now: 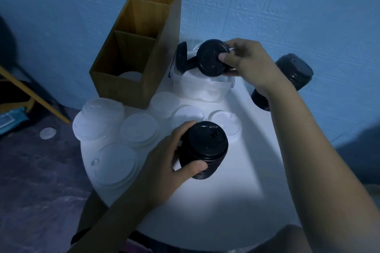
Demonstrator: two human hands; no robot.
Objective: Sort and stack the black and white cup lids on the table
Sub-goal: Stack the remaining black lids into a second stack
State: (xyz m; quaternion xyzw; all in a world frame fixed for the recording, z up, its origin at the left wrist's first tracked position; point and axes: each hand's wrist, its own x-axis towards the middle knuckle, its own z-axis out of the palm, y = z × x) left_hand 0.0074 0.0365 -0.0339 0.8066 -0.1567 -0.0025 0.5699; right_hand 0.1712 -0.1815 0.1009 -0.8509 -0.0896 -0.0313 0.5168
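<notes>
My left hand (164, 162) grips a tall stack of black lids (205, 150) standing on the round white table (236, 201). Above a clear plastic container (205, 86) at the table's far side, my right hand (246, 61) pinches a single black lid (211, 57), tilted on edge. More black lids (182, 57) lean inside that container, over white ones. White lids (115, 162) lie in low stacks across the table's left and middle. A second stack of black lids (292, 74) lies tipped at the right edge, partly behind my right arm.
A tall wooden two-compartment box (135, 51) stands at the back left, with a white lid at the bottom of its near compartment. One white lid (47, 133) lies on the dark floor to the left. A blue wall is close behind.
</notes>
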